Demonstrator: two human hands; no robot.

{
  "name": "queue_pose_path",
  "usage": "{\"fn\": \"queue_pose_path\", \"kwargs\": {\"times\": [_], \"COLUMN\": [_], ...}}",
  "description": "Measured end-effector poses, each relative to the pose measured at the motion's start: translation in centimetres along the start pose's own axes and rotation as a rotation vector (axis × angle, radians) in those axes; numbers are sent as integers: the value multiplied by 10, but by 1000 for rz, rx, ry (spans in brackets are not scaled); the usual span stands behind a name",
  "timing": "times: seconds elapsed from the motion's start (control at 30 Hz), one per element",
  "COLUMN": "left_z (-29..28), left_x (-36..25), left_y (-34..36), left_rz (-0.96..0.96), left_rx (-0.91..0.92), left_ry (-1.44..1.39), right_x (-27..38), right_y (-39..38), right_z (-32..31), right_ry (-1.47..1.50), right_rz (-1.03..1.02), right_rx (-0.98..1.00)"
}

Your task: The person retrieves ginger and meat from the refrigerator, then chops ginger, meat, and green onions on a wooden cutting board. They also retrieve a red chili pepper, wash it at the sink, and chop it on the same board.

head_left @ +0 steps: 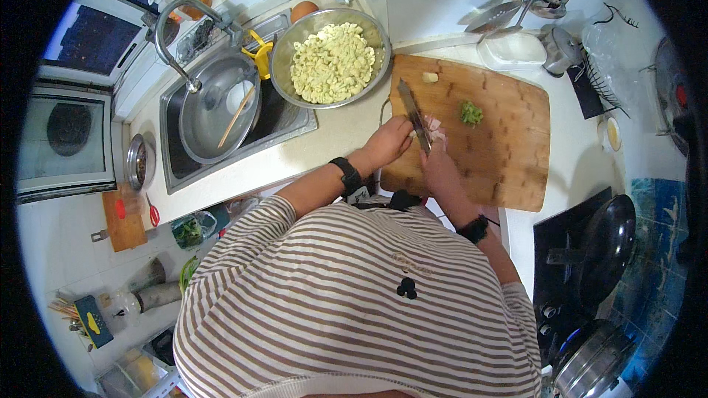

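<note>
On the wooden cutting board, my right hand is closed round the handle of a kitchen knife, its blade pointing away from me. To the left of the blade, my left hand has its fingers curled together at the board's left edge. What those fingers pinch is too small and too covered to name. Pinkish-white cut pieces lie just right of the blade. Farther right sits a small heap of chopped greens. A pale yellowish chunk rests near the far edge.
Left of the board stands a steel bowl of pale yellow-green pieces. Beyond it, a sink holds a large metal basin under the faucet. At the right are a black pan on the stove and a white container.
</note>
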State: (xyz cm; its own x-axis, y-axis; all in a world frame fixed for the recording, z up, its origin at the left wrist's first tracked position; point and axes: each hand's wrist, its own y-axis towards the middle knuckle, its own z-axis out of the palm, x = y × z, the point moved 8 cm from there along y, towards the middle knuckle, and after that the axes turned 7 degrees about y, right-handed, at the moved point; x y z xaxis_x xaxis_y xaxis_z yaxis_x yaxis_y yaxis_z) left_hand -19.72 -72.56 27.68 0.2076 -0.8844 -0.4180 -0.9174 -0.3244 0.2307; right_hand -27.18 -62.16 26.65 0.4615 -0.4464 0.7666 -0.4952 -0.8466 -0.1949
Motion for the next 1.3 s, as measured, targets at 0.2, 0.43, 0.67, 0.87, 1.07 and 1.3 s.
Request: {"fn": "queue_pose_path", "kwargs": {"times": [0.2,0.43,0.67,0.87,1.07,1.3], "left_z": [3,-7,-7,-10,-8,-2], "left_x": [-11,7,2,2,0,5], "left_y": [-3,-7,-5,-7,-5,-4], "left_rz": [24,-78,-63,-107,-89,-44], "left_rx": [60,-16,-32,-59,-30,-79], "left_ry": [-39,-45,-84,-72,-47,-93], "right_x": [9,-25,-16,4,21,10], "right_y": [22,5,-4,-18,-19,-3], "right_z": [-6,-18,-29,-38,-41,-23], "right_ry": [181,190,103,-109,-175,-195], "right_rz": [-200,158,15,-29,15,41], "right_rx": [-189,-90,-42,48,151,191]}}
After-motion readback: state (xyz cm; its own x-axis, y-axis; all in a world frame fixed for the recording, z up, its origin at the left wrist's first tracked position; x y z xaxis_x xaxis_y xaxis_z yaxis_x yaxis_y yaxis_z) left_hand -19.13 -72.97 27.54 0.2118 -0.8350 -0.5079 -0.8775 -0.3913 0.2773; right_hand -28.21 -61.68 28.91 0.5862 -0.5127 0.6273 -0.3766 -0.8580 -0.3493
